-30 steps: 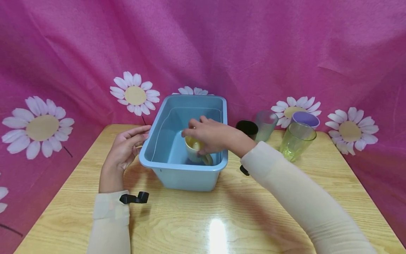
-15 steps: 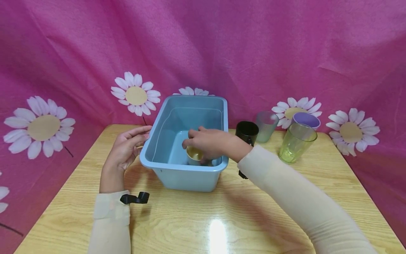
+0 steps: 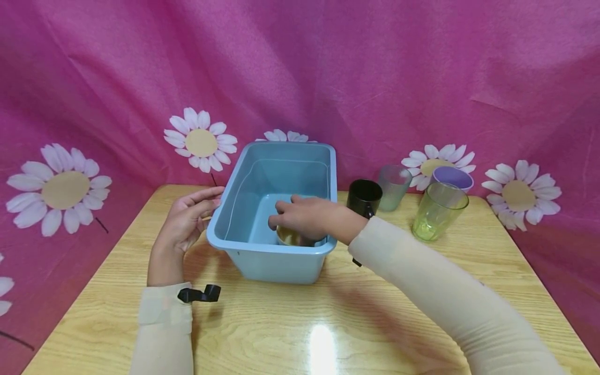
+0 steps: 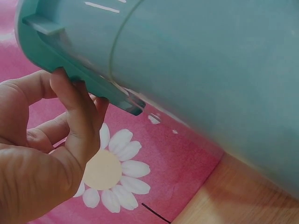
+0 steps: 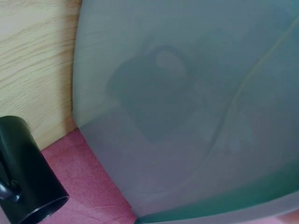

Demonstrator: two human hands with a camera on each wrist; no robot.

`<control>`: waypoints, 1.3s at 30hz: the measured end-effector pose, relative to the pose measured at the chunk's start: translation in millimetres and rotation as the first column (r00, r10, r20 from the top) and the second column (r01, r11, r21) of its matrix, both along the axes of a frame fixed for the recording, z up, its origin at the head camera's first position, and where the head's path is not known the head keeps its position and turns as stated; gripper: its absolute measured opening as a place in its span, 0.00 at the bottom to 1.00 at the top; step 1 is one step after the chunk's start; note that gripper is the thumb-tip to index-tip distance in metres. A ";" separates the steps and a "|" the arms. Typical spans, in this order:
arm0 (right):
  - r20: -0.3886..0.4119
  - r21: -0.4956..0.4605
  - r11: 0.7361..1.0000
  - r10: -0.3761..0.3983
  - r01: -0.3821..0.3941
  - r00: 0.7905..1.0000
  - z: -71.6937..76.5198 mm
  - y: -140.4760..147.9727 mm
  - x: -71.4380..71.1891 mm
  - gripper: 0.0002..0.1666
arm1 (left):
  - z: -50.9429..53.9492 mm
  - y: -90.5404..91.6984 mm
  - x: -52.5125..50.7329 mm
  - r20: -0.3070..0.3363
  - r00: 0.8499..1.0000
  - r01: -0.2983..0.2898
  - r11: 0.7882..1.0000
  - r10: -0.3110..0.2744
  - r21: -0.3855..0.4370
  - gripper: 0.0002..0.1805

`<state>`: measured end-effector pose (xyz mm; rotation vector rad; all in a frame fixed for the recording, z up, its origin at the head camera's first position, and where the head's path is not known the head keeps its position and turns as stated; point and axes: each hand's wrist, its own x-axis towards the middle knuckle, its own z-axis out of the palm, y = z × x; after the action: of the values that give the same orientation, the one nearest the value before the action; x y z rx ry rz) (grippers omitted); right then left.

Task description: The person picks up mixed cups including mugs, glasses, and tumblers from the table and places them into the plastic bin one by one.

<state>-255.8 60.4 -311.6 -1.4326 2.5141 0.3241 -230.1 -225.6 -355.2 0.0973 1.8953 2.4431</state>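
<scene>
My right hand (image 3: 307,219) is inside the blue plastic tub (image 3: 269,266), gripping a mug (image 3: 291,237) from above near the tub's front end. The mug's inside is yellow, and my hand and the tub's front rim hide most of it. In the right wrist view, the tub's wall (image 5: 196,140) blocks that hand, and a dim mug-shaped silhouette shows on the wall. My left hand (image 3: 185,219) is at the tub's left side. In the left wrist view, bent fingers (image 4: 77,109) touch the underside of the tub's rim (image 4: 91,79).
To the tub's right stand a black mug (image 3: 364,196), a frosted tumbler (image 3: 392,190), a yellow-green tumbler (image 3: 433,219) and a purple cup (image 3: 453,177). All stand on the wooden table (image 3: 262,323). Behind hangs a pink cloth (image 3: 365,78) with white daisies.
My right hand has moved lower in the tub with the mug, whose handle is now out of sight. More of the black mug shows. My left hand stays at the rim.
</scene>
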 end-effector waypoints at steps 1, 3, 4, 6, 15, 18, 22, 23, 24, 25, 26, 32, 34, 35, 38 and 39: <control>0.008 0.000 1.000 -0.001 0.001 1.000 -0.3 -0.5 0.2 0.34 | -0.1 -0.2 0.1 0.002 1.000 -0.002 1.000 0.002 -0.004 0.16; 0.028 -0.002 1.000 -0.008 0.008 1.000 -0.3 -1.3 0.5 0.33 | -0.2 -0.5 0.1 0.005 1.000 -0.002 1.000 0.002 -0.005 0.17; 0.041 -0.001 1.000 -0.014 0.014 0.999 -0.2 -1.7 0.7 0.33 | -0.1 -0.5 0.2 0.004 1.000 -0.002 1.000 0.002 -0.006 0.17; 0.065 0.000 1.000 -0.029 0.029 0.997 0.0 -2.3 1.1 0.32 | -0.1 -0.5 0.3 0.001 1.000 -0.001 1.000 0.001 -0.003 0.16; 0.016 0.012 1.000 0.020 -0.020 1.000 -2.0 -3.3 0.7 0.30 | -0.9 -1.4 0.4 -0.012 1.000 0.004 1.000 -0.004 0.005 0.14; -0.001 0.011 0.999 0.031 -0.031 1.000 -2.6 -3.0 0.7 0.32 | -1.0 -1.1 0.5 -0.015 1.000 0.006 1.000 -0.006 0.005 0.15; -0.020 -0.009 1.000 0.030 -0.030 0.999 -2.1 -1.9 1.3 0.35 | -1.2 -0.5 0.3 -0.020 1.000 0.007 1.000 -0.007 0.004 0.17; -0.027 -0.014 0.999 0.030 -0.030 0.999 -1.7 -1.5 1.5 0.36 | -1.3 -0.5 0.1 -0.020 1.000 0.009 1.000 -0.009 0.006 0.17; -0.032 -0.022 0.999 0.029 -0.030 0.999 -1.1 -1.0 1.9 0.37 | -1.4 -0.5 -0.1 -0.020 1.000 0.011 1.000 -0.010 0.008 0.16; -0.039 -0.027 0.999 0.029 -0.030 0.999 -0.2 -0.9 2.2 0.38 | -1.4 -0.7 -0.2 -0.019 1.000 0.012 1.000 -0.012 0.011 0.15; -0.047 -0.034 0.999 0.029 -0.030 0.998 0.9 -0.7 2.3 0.38 | -1.3 -1.0 -0.2 -0.018 1.000 0.013 1.000 -0.013 0.014 0.14; -0.102 -0.083 0.996 0.011 -0.019 0.995 14.1 4.1 1.2 0.43 | -1.2 -1.2 0.3 -0.017 1.000 0.010 1.000 -0.010 0.012 0.14; -0.112 -0.113 0.993 -0.003 -0.010 0.994 20.9 7.8 0.3 0.43 | -1.1 -1.3 0.2 -0.017 1.000 0.008 1.000 -0.008 0.007 0.14; -0.115 -0.130 0.992 -0.008 -0.007 0.993 24.2 10.0 -0.5 0.43 | -1.1 -1.3 0.1 -0.016 1.000 0.009 1.000 -0.009 0.007 0.14; -0.116 -0.181 0.984 -0.028 0.006 0.993 35.0 17.8 -1.9 0.43 | -1.1 -1.2 -0.2 -0.012 1.000 0.006 1.000 -0.006 0.003 0.14; -0.113 -0.199 0.980 -0.037 0.013 0.993 38.4 20.9 -2.4 0.43 | -1.2 -1.1 -0.3 -0.012 1.000 0.006 1.000 -0.006 0.002 0.14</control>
<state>-258.2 81.2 -273.2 -1.4912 2.7227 0.1601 -230.4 -226.8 -356.4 0.1177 1.8939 2.4467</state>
